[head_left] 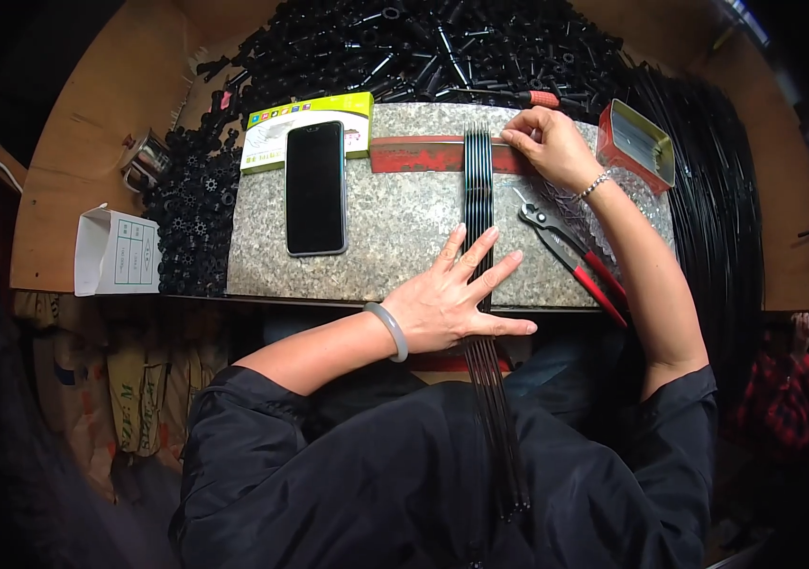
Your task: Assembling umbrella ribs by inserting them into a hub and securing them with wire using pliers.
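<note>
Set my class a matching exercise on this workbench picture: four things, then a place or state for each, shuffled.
Things
1. Phone
2. Pliers
3. Left hand
4. White carton

Places and states
A. Spread over the black rods
B. Left of the small black parts
C. Overlapping a yellow-green box
D. Red-handled

Pairs: 1-C, 2-D, 3-A, 4-B

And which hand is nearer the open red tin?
Right. The right hand is just left of the red tin; the left hand is farther off, nearer the body, spread over the thin black rods.
</note>
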### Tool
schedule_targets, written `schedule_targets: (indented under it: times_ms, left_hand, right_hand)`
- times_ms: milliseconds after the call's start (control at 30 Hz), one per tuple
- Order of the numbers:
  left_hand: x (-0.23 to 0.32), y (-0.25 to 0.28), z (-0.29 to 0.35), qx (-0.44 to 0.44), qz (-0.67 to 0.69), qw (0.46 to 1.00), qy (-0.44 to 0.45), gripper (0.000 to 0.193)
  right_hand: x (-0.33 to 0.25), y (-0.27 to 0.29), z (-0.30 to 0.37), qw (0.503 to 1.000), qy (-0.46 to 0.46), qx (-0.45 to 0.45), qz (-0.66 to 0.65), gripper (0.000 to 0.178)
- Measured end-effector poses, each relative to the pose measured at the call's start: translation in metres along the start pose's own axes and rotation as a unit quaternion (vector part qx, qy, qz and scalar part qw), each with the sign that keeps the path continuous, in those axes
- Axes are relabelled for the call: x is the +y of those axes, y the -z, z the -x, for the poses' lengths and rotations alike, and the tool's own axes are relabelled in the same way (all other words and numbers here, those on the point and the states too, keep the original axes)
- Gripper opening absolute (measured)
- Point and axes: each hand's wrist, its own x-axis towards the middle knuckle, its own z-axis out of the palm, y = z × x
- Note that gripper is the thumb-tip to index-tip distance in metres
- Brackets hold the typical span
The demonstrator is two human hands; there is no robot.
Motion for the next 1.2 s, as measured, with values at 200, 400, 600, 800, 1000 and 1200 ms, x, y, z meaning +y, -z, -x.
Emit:
schedule_targets:
  times_ms: [200,400,600,800,1000,1200]
  left_hand:
    - [-0.002,0.001,-0.001,0.004,-0.030,1.000,-0.006,0.066]
    - [-0.003,0.000,0.000,0.012,-0.016,1.000,-0.003,0.066]
    - [-0.002,0.003,-0.002,0.006,0.008,1.000,0.009,0.067]
    - [-0.004,0.003,-0.003,0.009,-0.014,1.000,0.007,0.068]
    - [-0.005,0.002,-0.001,0.017,-0.009,1.000,0.008,0.069]
    - [-0.005,0.003,-0.001,0.022,-0.002,1.000,0.005,0.056]
  right_hand:
    - [-0.005,-0.001,0.003,0.999,0.017,-0.012,-0.040,0.014]
    - [-0.001,0.001,-0.006,0.998,0.063,-0.012,-0.013,0.011]
    - [-0.006,0.011,-0.009,0.995,0.041,-0.082,-0.039,0.009]
    - [-0.005,0.004,-0.012,0.994,0.054,-0.065,-0.075,0.018]
    - [-0.004,-0.002,-0.011,0.992,0.045,-0.066,-0.095,0.011]
    - [0.002,-0.003,-0.013,0.991,0.062,-0.071,-0.099,0.009]
